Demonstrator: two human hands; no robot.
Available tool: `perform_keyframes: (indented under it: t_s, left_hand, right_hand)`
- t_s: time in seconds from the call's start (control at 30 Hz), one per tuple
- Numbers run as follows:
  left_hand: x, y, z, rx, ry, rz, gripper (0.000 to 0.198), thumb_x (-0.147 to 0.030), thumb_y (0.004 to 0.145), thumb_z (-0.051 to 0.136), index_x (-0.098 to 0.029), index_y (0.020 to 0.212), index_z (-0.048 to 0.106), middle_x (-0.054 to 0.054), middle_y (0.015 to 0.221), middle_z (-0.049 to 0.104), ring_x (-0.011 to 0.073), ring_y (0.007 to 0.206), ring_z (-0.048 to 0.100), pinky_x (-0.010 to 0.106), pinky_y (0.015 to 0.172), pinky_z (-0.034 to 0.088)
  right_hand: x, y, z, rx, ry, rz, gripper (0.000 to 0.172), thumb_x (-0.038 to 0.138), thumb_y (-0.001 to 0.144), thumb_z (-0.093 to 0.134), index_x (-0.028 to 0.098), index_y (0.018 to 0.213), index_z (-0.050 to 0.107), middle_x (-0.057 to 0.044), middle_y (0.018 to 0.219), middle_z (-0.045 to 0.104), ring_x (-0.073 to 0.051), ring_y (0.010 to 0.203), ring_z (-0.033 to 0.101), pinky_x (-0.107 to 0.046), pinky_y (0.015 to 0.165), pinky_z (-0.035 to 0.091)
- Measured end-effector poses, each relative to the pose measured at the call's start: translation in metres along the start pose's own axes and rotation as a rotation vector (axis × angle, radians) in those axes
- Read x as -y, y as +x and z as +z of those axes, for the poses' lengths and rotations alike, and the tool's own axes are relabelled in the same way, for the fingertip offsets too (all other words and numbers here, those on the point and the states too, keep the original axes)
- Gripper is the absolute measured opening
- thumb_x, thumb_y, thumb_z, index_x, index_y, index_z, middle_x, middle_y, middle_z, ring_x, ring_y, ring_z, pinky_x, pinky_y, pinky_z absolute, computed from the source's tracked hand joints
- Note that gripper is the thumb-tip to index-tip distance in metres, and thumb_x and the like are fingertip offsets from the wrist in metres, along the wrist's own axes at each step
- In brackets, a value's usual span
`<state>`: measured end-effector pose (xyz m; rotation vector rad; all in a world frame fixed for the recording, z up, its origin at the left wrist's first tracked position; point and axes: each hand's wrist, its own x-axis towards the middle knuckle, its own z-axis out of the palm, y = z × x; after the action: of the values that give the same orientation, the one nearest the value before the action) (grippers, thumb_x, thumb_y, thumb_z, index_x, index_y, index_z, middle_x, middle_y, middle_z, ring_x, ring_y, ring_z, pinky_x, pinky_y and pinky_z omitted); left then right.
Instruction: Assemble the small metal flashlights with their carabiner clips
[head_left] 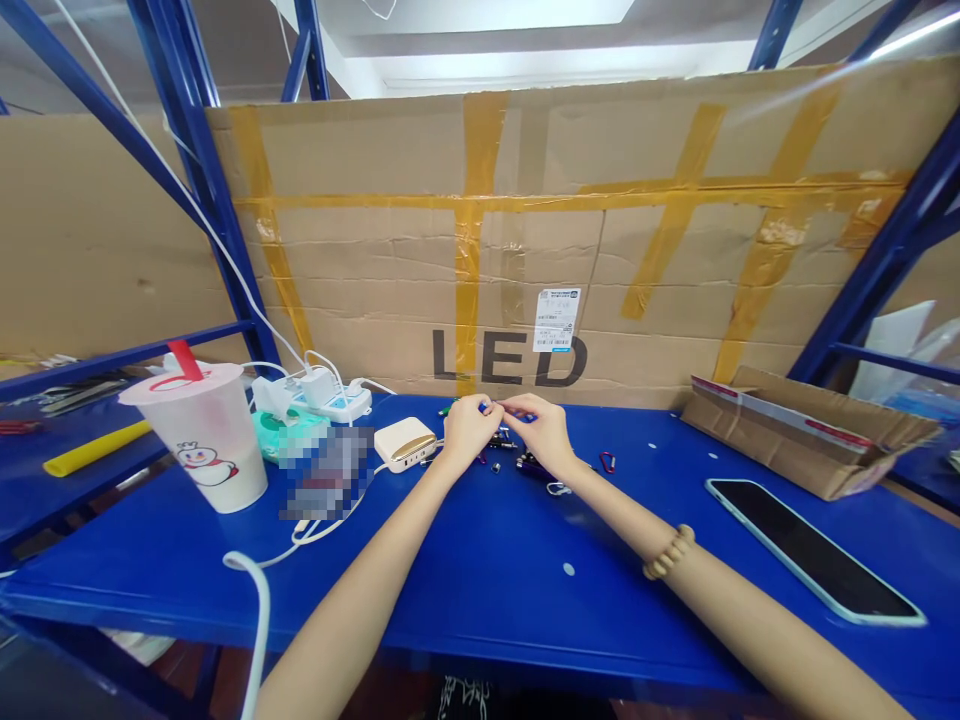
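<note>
Nearest the camera, two bare forearms rise from the bottom edge: the left forearm (360, 590) and the right forearm (735, 590). They reach across a blue steel shelf (487, 600) toward a large cardboard sheet (570, 250), patched with yellow tape and printed "LED". On the right of the shelf lie a torn cardboard box (810, 432) and a smartphone (814, 550) in a pale blue case. To the left stand a plastic cup (202, 435) with a red straw (186, 360) and a white power strip (334, 402) with plugged-in chargers. A pack of green wipes (285, 435) sits near the cup, beside a pixelated patch that hides whatever is there. A white power bank (405, 444) lies just beside the left hand (465, 430). The right hand (544, 435), with a wooden bead bracelet (670, 552) on its wrist, meets the left at the fingertips. Both hands are closed in a fine pinch on a tiny dark part (499, 408), held just above the shelf, and its exact form is too small to tell. It looks light, stiff and easily dropped, so fingertips at its ends would suit it best. Below the hands lie small dark metal pieces (501, 442) and a red carabiner (607, 462).
</note>
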<state>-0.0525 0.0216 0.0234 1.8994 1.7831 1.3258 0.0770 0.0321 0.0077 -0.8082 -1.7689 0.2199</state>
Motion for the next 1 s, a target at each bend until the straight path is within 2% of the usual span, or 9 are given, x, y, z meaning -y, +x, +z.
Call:
perform_keyframes:
  t_s: [0.13, 0.23, 0.33, 0.4, 0.47, 0.67, 0.8, 0.87, 1.0]
  left_hand:
    - [-0.003, -0.007, 0.01, 0.053, -0.066, 0.103, 0.034, -0.03, 0.073, 0.045, -0.017, 0.045, 0.032, -0.004, 0.044, 0.033, 0.0088, 0.05, 0.036, 0.022, 0.053, 0.028]
    - [-0.002, -0.01, 0.015, 0.113, -0.063, 0.164, 0.027, -0.025, 0.071, 0.046, -0.016, 0.045, 0.043, -0.004, 0.045, 0.04, 0.0088, 0.05, 0.04, 0.021, 0.054, 0.032]
    - [0.001, -0.011, 0.017, 0.171, -0.086, 0.179, 0.018, -0.017, 0.067, 0.047, -0.015, 0.064, 0.064, 0.0, 0.059, 0.061, 0.0126, 0.06, 0.053, 0.022, 0.06, 0.039]
    - [0.002, -0.012, 0.017, 0.191, -0.093, 0.176, 0.026, -0.013, 0.064, 0.047, -0.015, 0.078, 0.07, 0.004, 0.072, 0.068, 0.016, 0.069, 0.058, 0.023, 0.064, 0.042]
    - [0.002, -0.012, 0.016, 0.205, -0.087, 0.165, 0.03, -0.013, 0.064, 0.047, -0.014, 0.082, 0.071, 0.006, 0.077, 0.07, 0.0182, 0.073, 0.061, 0.025, 0.064, 0.043]
    - [-0.004, -0.016, 0.012, 0.212, -0.052, 0.154, 0.026, -0.015, 0.068, 0.047, -0.015, 0.078, 0.071, 0.007, 0.079, 0.071, 0.0191, 0.076, 0.062, 0.026, 0.067, 0.044]
    - [-0.005, -0.019, 0.01, 0.212, 0.017, 0.142, 0.023, -0.02, 0.07, 0.048, -0.018, 0.077, 0.069, 0.006, 0.079, 0.07, 0.0196, 0.076, 0.061, 0.027, 0.067, 0.043]
    - [-0.003, -0.019, 0.012, 0.221, 0.051, 0.128, 0.02, -0.021, 0.07, 0.048, -0.019, 0.073, 0.067, 0.006, 0.076, 0.069, 0.0195, 0.075, 0.06, 0.027, 0.066, 0.041]
    - [0.005, -0.011, 0.016, 0.12, 0.036, 0.079, 0.011, -0.015, 0.066, 0.049, -0.017, 0.058, 0.054, 0.002, 0.064, 0.061, 0.0149, 0.065, 0.054, 0.024, 0.061, 0.038]
  right_hand:
    - [0.008, -0.009, -0.022, -0.105, 0.054, 0.032, 0.012, 0.027, 0.072, 0.065, 0.017, 0.074, 0.071, -0.005, 0.076, 0.069, -0.017, 0.07, 0.063, -0.027, 0.064, 0.051]
    - [0.016, -0.01, -0.026, -0.167, 0.111, 0.067, 0.012, 0.027, 0.072, 0.066, 0.017, 0.075, 0.072, -0.005, 0.076, 0.069, -0.017, 0.07, 0.063, -0.027, 0.064, 0.052]
    - [0.021, -0.012, -0.023, -0.073, 0.124, -0.012, 0.01, 0.025, 0.072, 0.066, 0.018, 0.072, 0.072, -0.005, 0.076, 0.069, -0.016, 0.07, 0.064, -0.027, 0.064, 0.052]
    - [0.022, -0.016, -0.02, -0.025, 0.104, -0.073, 0.009, 0.024, 0.073, 0.065, 0.019, 0.071, 0.072, -0.005, 0.076, 0.069, -0.016, 0.071, 0.063, -0.027, 0.065, 0.052]
    - [0.022, -0.019, -0.018, -0.016, 0.088, -0.1, 0.01, 0.024, 0.074, 0.064, 0.019, 0.074, 0.072, -0.005, 0.078, 0.068, -0.016, 0.073, 0.063, -0.028, 0.068, 0.052]
    - [0.022, -0.021, -0.018, 0.03, 0.083, -0.085, 0.013, 0.025, 0.077, 0.06, 0.02, 0.072, 0.071, -0.005, 0.081, 0.067, -0.017, 0.077, 0.062, -0.03, 0.073, 0.051]
    - [0.02, -0.021, -0.018, 0.046, 0.017, -0.13, 0.014, 0.026, 0.078, 0.059, 0.019, 0.069, 0.067, -0.006, 0.082, 0.064, -0.017, 0.08, 0.06, -0.032, 0.075, 0.049]
    - [0.017, -0.02, -0.019, 0.091, -0.014, -0.128, 0.016, 0.027, 0.079, 0.058, 0.019, 0.069, 0.067, -0.006, 0.085, 0.063, -0.017, 0.082, 0.059, -0.032, 0.076, 0.048]
    - [0.007, -0.02, -0.026, 0.251, -0.074, -0.006, 0.02, 0.03, 0.083, 0.053, 0.02, 0.092, 0.067, -0.006, 0.092, 0.062, -0.014, 0.073, 0.059, -0.026, 0.062, 0.048]
